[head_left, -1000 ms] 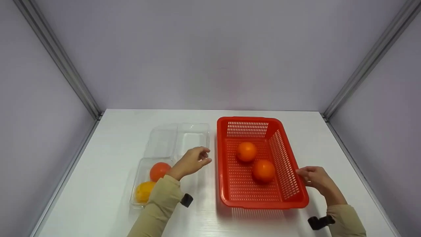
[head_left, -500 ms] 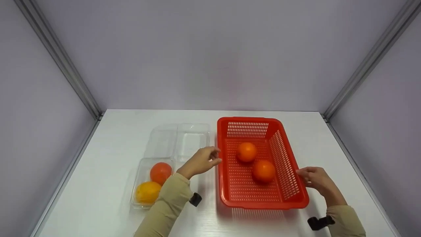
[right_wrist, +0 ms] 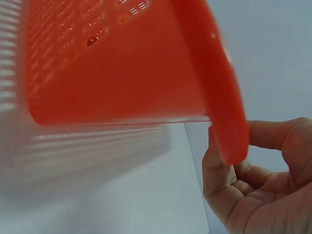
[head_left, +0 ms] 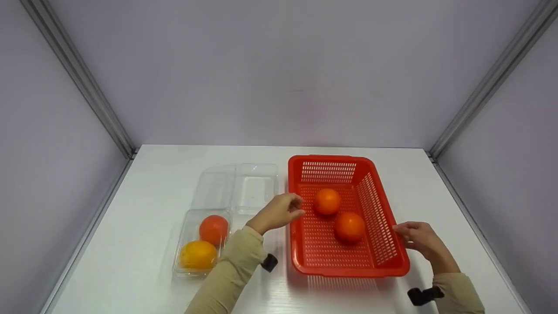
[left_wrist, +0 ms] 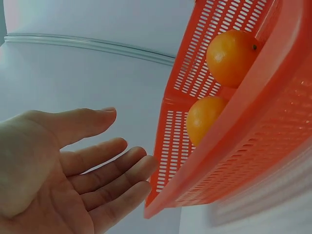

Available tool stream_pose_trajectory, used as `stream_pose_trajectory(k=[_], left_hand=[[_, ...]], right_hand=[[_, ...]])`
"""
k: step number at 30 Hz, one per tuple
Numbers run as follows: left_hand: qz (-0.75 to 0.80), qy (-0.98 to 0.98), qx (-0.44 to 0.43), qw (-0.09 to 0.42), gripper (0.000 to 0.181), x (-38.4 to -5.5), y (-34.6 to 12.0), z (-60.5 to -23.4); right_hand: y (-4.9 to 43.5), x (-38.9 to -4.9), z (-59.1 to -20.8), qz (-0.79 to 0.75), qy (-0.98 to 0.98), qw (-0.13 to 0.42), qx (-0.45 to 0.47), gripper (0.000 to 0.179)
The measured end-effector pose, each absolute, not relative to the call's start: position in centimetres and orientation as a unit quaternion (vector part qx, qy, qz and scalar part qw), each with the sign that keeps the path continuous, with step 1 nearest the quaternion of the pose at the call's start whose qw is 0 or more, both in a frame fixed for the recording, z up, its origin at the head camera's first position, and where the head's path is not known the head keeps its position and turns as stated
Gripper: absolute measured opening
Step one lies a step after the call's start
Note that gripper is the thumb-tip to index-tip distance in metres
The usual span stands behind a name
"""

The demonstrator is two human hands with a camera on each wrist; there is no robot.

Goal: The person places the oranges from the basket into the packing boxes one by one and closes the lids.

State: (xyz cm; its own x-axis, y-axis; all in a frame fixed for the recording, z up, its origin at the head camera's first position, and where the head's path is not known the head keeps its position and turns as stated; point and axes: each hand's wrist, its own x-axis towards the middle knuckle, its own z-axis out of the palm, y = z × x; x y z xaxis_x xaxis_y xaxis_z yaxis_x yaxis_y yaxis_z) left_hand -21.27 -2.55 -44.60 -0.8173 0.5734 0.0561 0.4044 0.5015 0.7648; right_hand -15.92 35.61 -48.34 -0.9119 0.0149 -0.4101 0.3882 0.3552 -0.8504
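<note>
A red slotted plastic basket (head_left: 296, 257) stands on the white table with two oranges inside, a farther orange (head_left: 327, 201) and a nearer orange (head_left: 349, 227). My right hand (head_left: 419, 237) pinches the basket's right rim; the right wrist view shows thumb and fingers on either side of the red rim (right_wrist: 214, 83). My left hand (head_left: 279, 212) reaches over the left rim, fingers loosely bent and holding nothing. In the left wrist view its palm and spread thumb face the basket and oranges (left_wrist: 233, 57).
Left of the basket lies an open clear plastic clamshell box (head_left: 257, 209). Another clear box (head_left: 185, 226) in front of it holds a red-orange round fruit (head_left: 213, 230) and a yellow-orange fruit (head_left: 198, 255). Pale walls (head_left: 279, 78) enclose the table.
My left hand has moved right, from above the clear box to over the basket's left rim. My right hand, the basket and the fruit have stayed in place.
</note>
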Motion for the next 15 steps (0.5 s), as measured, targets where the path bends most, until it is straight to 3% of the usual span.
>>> stream_pose_trajectory(k=[15], left_hand=[[0.369, 0.877, 0.272, 0.146, 0.035, -21.9, 0.0, -44.4]], right_hand=[[35.7, -16.0, -48.7, -0.553, 0.804, 0.171, 0.132, 0.039]])
